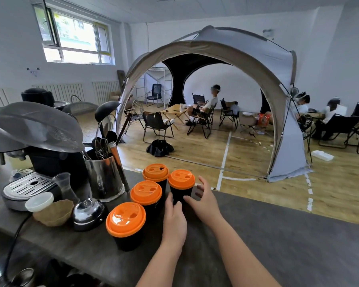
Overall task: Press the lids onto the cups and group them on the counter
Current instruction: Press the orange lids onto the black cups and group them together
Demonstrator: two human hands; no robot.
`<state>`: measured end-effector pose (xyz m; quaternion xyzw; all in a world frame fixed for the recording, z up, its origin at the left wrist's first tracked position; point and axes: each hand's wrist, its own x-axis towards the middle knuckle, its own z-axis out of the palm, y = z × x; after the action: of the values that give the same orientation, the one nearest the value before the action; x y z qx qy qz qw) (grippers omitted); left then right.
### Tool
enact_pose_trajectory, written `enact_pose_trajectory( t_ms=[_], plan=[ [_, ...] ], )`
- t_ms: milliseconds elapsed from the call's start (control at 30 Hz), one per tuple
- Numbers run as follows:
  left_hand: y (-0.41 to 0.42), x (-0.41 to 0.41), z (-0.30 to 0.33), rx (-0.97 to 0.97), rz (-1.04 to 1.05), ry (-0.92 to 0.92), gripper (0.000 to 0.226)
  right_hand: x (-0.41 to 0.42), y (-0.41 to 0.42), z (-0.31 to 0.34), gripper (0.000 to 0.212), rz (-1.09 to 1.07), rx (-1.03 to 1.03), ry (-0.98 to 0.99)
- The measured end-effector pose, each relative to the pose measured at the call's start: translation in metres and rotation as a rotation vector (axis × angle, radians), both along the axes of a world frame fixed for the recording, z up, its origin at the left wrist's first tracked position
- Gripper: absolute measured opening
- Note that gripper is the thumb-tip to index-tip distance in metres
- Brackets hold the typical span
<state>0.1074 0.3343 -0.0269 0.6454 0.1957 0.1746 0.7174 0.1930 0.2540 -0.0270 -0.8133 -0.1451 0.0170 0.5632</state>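
Several black cups with orange lids stand close together on the dark counter (278, 235). Three form a line: the nearest cup (125, 219), a middle cup (146, 192) and a far cup (155, 172). A further lidded cup (181, 179) stands to the right of that line, between my hands. My left hand (174, 220) touches its near left side with straight fingers. My right hand (204, 200) is beside its right side, thumb by the cup's lower wall and fingers spread loosely away from it.
Left of the cups are a steel utensil holder (104, 179), a chrome bell (87, 213), a brown paper bowl (54, 212) with a white lid (39, 201), and a coffee machine (29, 183). Beyond the counter edge, a tent and seated people.
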Motion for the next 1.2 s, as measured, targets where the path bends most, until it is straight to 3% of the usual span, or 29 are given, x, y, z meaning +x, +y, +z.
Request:
enact_pose_trajectory(
  t_ms=[133,267,333,900,1000,1200],
  plan=[
    [-0.012,-0.022,0.012,0.074,0.059,-0.063,0.025,-0.025,-0.027,-0.001,0.067,-0.038,0.016,0.004],
    [-0.03,-0.026,0.028,0.102,-0.005,-0.12,0.024,-0.058,-0.074,0.012,0.033,-0.089,0.021,-0.086],
    [-0.048,-0.021,0.032,0.097,-0.075,-0.147,0.024,-0.075,-0.105,0.017,0.027,-0.147,0.034,-0.135],
    [-0.352,-0.027,0.022,0.118,-0.822,-0.102,0.021,-0.191,-0.393,0.004,0.029,-1.152,0.149,-0.178],
    [-0.397,-0.025,0.02,0.128,-0.87,-0.075,0.018,-0.191,-0.42,-0.001,0.042,-1.184,0.161,-0.08],
    [-0.455,-0.017,0.019,0.137,-0.828,-0.008,0.038,-0.17,-0.452,-0.005,0.068,-1.124,0.164,0.049]
  ],
)
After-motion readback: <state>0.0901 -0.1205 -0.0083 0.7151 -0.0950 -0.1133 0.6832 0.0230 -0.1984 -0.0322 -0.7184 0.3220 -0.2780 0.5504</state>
